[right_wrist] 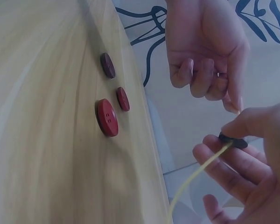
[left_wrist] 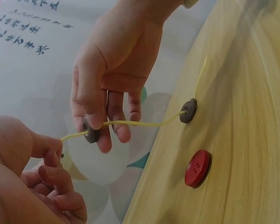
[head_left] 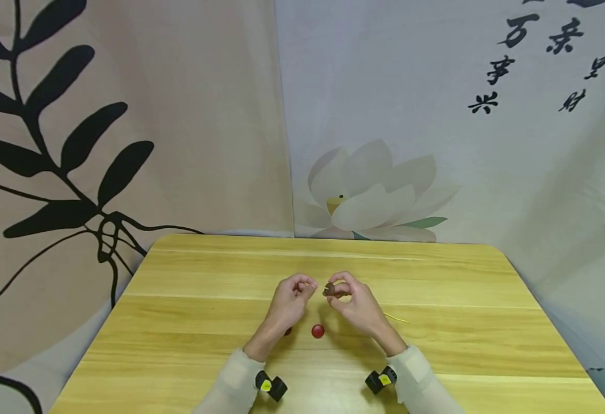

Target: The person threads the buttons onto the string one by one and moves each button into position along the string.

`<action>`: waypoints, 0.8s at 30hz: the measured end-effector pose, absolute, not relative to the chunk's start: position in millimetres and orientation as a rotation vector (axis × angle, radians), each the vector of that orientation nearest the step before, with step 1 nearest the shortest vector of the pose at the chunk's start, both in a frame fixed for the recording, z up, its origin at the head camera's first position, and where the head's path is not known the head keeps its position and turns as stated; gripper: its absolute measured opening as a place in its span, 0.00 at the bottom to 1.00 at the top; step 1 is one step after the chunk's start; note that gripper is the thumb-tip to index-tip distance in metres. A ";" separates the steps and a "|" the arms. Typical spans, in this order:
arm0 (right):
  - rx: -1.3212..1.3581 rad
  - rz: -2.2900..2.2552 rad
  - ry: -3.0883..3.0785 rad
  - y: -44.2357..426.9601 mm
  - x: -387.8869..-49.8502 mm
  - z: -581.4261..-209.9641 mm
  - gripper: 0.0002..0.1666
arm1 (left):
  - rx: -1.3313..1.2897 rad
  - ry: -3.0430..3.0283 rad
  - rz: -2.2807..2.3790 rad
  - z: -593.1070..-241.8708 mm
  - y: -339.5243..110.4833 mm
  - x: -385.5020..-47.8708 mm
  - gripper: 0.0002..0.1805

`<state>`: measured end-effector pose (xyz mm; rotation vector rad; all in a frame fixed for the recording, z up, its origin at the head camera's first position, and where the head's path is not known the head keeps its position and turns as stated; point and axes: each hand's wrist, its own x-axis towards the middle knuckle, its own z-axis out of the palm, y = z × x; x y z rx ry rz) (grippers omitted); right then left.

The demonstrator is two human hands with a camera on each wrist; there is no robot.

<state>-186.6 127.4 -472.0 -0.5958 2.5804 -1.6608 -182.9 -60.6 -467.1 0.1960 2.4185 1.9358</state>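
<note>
My left hand [head_left: 291, 299] pinches one end of a yellow string [left_wrist: 135, 123] between thumb and fingertips. Facing it, my right hand [head_left: 355, 305] holds a dark brown button [left_wrist: 90, 129] between thumb and fingers. The string runs through this button, and a short length spans the gap to my left fingertips. Farther along the string is a second brown button [left_wrist: 188, 111], close to the table; whether it touches the wood cannot be told. A larger red button [head_left: 317, 331] with several holes lies on the table below the hands.
On the wooden table [head_left: 188, 333] also lie a smaller red button [right_wrist: 123, 99] and a dark red button [right_wrist: 108, 65]. The string's loose tail [head_left: 397, 318] stretches out right of my right wrist. Printed cloth [head_left: 219, 115] hangs behind the table's far edge.
</note>
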 end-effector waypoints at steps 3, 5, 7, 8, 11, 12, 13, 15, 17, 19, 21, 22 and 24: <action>-0.594 -1.651 2.592 129.2 -187.1 -472.4 0.16 | 0.191 2.416 1.938 -466.2 -61.7 -183.3 0.11; -0.597 -1.646 2.595 130.2 -187.3 -472.4 0.16 | 0.189 2.420 1.942 -465.9 -62.3 -183.3 0.11; -0.594 -1.632 2.604 131.1 -187.7 -472.8 0.16 | 0.181 2.417 1.951 -464.8 -62.3 -182.8 0.11; -0.592 -1.630 2.606 131.4 -187.8 -472.8 0.16 | 0.176 2.419 1.947 -461.1 -62.1 -181.3 0.10; -0.591 -1.616 2.621 132.4 -188.2 -473.4 0.16 | 0.165 2.414 1.953 -454.6 -62.5 -177.8 0.08; -0.590 -1.608 2.628 132.7 -188.2 -473.5 0.16 | 0.163 2.413 1.955 -454.4 -62.7 -177.8 0.08; -0.593 -1.603 2.636 133.0 -188.2 -473.5 0.16 | 0.158 2.416 1.950 -454.4 -63.2 -178.0 0.08; -0.598 -1.601 2.644 133.6 -188.3 -473.2 0.16 | 0.157 2.415 1.957 -458.3 -64.6 -179.8 0.09; -0.605 -1.596 2.656 134.0 -188.1 -472.7 0.16 | 0.149 2.408 1.969 -463.3 -65.5 -182.9 0.10; -0.602 -1.599 2.660 134.7 -188.3 -472.7 0.15 | 0.138 2.400 1.977 -462.2 -65.8 -183.0 0.10; -0.593 -1.602 2.658 135.4 -188.4 -472.9 0.15 | 0.136 2.391 1.993 -460.7 -66.0 -182.7 0.09; -0.590 -1.600 2.657 135.9 -188.4 -473.0 0.15 | 0.134 2.386 2.001 -460.0 -66.2 -182.6 0.09; -0.579 -1.603 2.650 136.6 -188.6 -473.3 0.16 | 0.139 2.385 2.007 -459.1 -66.6 -182.4 0.09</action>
